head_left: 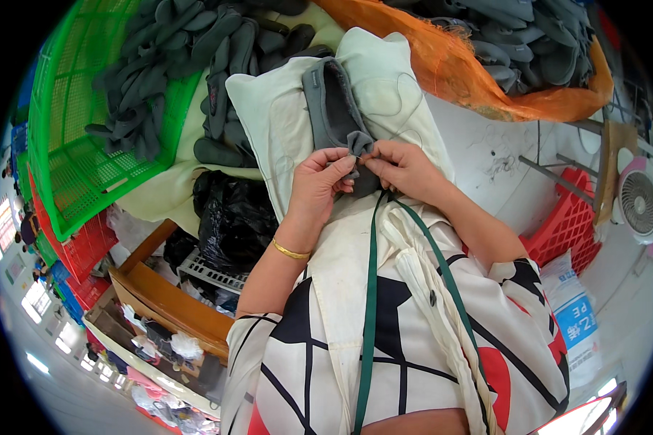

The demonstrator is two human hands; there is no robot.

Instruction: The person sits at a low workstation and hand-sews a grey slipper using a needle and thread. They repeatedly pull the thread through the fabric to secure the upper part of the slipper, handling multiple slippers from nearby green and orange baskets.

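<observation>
A dark grey slip-on shoe point(315, 101) lies on a pale cushion point(261, 109) in front of me, its opening facing up and its toe end toward me. A gathered bow of grey fabric point(360, 142) sits at the toe end. My left hand point(318, 183) is closed, pinching grey fabric beneath the bow between thumb and fingers. My right hand point(405, 171) presses its fingertips together against the same spot; whatever they hold is too small to tell. Loose dark thread point(399, 109) curls over the cushion's right side.
At the far left, a green plastic basket point(98, 185) and a heap of grey shoes point(221, 90). An orange woven sack point(442, 61) of grey shoes stands far right. A black plastic bag point(232, 225) sits left, a red crate point(569, 210) and a fan point(638, 194) right.
</observation>
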